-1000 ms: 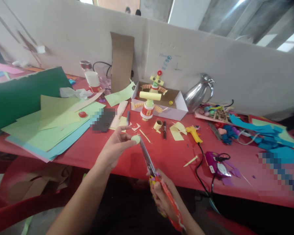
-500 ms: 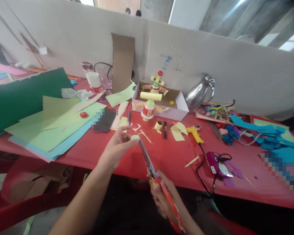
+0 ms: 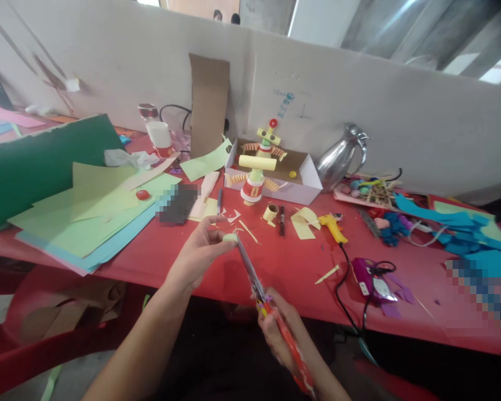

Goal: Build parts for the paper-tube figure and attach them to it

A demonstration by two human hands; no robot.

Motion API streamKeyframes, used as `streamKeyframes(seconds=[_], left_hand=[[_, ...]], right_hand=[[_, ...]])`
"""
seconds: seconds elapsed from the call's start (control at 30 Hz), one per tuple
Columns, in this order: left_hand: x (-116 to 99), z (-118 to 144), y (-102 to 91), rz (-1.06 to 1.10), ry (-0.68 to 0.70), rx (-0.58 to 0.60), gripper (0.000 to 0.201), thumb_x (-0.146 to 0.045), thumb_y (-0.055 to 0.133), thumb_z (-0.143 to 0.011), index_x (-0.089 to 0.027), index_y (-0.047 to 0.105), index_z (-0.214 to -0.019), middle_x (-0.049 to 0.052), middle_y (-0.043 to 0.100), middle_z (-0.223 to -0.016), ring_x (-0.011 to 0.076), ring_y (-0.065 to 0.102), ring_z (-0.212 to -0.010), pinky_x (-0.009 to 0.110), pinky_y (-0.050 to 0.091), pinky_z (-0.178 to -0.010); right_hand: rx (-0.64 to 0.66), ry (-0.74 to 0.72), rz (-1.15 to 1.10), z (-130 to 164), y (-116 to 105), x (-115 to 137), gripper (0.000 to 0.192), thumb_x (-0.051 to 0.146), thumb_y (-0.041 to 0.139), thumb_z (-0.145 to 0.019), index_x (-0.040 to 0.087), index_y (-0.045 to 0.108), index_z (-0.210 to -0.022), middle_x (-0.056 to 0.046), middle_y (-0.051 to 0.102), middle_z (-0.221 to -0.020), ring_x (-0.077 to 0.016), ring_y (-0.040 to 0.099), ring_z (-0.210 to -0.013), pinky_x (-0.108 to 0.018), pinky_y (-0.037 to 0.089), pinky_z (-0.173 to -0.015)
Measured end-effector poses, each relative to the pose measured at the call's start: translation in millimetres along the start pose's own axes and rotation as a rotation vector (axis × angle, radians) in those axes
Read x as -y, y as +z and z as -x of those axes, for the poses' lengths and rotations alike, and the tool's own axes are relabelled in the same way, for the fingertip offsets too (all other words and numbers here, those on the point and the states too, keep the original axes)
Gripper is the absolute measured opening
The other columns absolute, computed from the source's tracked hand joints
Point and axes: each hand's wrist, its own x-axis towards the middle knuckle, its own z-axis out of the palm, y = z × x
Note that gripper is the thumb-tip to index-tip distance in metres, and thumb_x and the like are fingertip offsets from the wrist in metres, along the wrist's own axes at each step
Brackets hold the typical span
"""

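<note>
1) The left hand (image 3: 194,253) is near the middle of the frame, with its thumb and fingers pinched together on a small pale green piece (image 3: 229,238)
2) That green piece is just left of the middle of the frame, up above the red table (image 3: 227,275)
3) The right hand (image 3: 281,331) is at the bottom middle, curled tight around the handles of the scissors (image 3: 247,262), which look red and yellow there
4) The scissors slant up and to the left, and their tips are right at the edge of the green piece; I cannot tell if they are cutting into it
5) In the middle of the frame stands a toy figure (image 3: 253,189) with a red and white body, folded paper arms and a yellow roll across its top
6) Behind it, a second figure (image 3: 266,142) with a red ball on top is in or behind a white box (image 3: 303,193)
7) Right of the middle are a short yellow tube (image 3: 270,213), a dark pen (image 3: 281,221), a bent yellow paper (image 3: 303,227) and a yellow glue gun (image 3: 332,227)
8) At the middle left lie big green sheets (image 3: 96,220) with a small red cap (image 3: 142,195) on them
9) A shiny jug (image 3: 340,156) leans at the upper right, and a purple box (image 3: 365,281) is at the lower right
</note>
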Motion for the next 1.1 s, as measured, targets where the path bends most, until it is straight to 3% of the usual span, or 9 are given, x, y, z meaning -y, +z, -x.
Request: streamKeyframes(seconds=[0.27,0.67,1.1], left_hand=[[2.0,1.1,-0.9,0.008,0.004,0.033,0.052,-0.024,0.078,-0.069,-0.024,0.056,-0.116,-0.006,0.057,-0.069,0.0129,0.058,-0.072,0.028,0.044,-0.076],[2.6,1.9,-3.7,-0.002,0.003,0.056,0.053,-0.025,0.078,-0.071,-0.024,0.055,-0.119,-0.005,0.059,-0.073,0.0128,0.057,-0.074,0.028,0.044,-0.078],[2.7,0.9,-6.1,-0.021,0.025,0.059,0.052,-0.025,0.078,-0.071,-0.023,0.056,-0.118,-0.005,0.059,-0.073,0.0121,0.057,-0.074,0.027,0.044,-0.078]], right_hand=[[-0.008,0.056,-0.043,0.8,-0.2,-0.3,0.057,0.074,0.059,-0.079,0.022,0.054,-0.104,0.006,0.034,-0.066,-0.0071,0.023,-0.05,-0.02,0.017,-0.041],[-0.003,0.039,-0.001,-1.8,2.0,-2.0,0.053,0.075,0.048,-0.085,0.022,0.05,-0.09,0.007,0.028,-0.06,-0.0071,0.022,-0.048,-0.021,0.017,-0.041],[0.01,0.046,-0.028,-0.7,1.6,-6.7,0.056,0.072,0.052,-0.085,0.02,0.056,-0.106,0.01,0.028,-0.057,-0.0052,0.021,-0.043,-0.019,0.018,-0.038]])
